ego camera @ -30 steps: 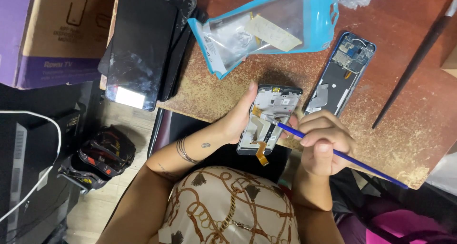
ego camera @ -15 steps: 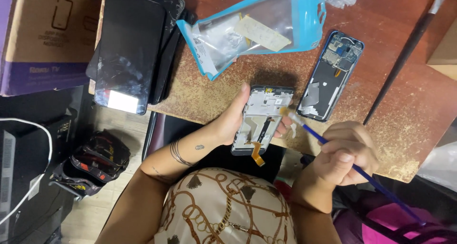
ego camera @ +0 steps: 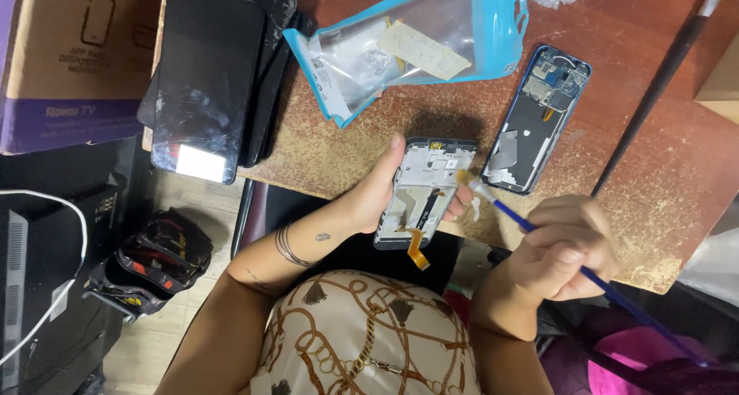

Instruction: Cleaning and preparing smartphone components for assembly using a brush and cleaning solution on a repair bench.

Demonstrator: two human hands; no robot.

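My left hand (ego camera: 373,199) grips a phone screen frame (ego camera: 422,191), its white inner side facing up and an orange flex cable (ego camera: 416,254) hanging from its near end. My right hand (ego camera: 566,249) holds a thin blue-handled brush (ego camera: 539,233); the bristle tip touches the frame's upper right corner. Just right of the frame, an opened phone body (ego camera: 539,118) with exposed circuit board lies on the brown worn table (ego camera: 654,179).
A clear bag with blue edges (ego camera: 416,45) lies at the table's far side. Dark tablets (ego camera: 208,79) are stacked at the left edge beside a cardboard box (ego camera: 69,56). A long dark rod (ego camera: 654,87) lies diagonally at right. Black gear (ego camera: 150,260) sits on the floor.
My right hand has pulled back to the right and down, so the brush tip moved from the frame's lower middle up to its upper right corner. The left hand keeps the frame steady.
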